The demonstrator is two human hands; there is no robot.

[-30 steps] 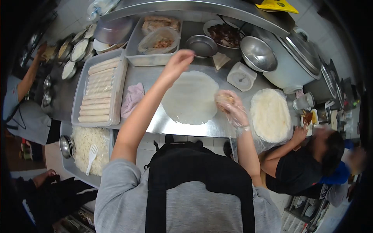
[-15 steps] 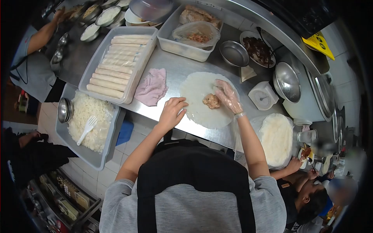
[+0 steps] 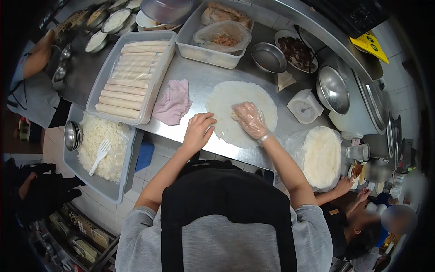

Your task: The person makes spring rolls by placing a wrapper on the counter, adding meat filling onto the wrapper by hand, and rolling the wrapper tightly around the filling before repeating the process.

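Note:
A round, thin white wrapper lies flat on the steel counter in front of me. My right hand, in a clear plastic glove, is on the wrapper with its fingers curled over a lump of pale minced filling. Most of that lump is hidden under the glove. Bare, my left hand rests at the wrapper's left edge, fingers apart and holding nothing. To its left lies a crumpled pink cloth.
A plastic box of white rolls stands left of the cloth. Behind the wrapper is a tub with bagged filling. A scale and a stack of wrappers sit at right. Other people work at both sides.
My right hand has moved left and down from beside the filling, and its fingers have closed over it. My left hand stays at the wrapper's edge. The whole view has shifted slightly.

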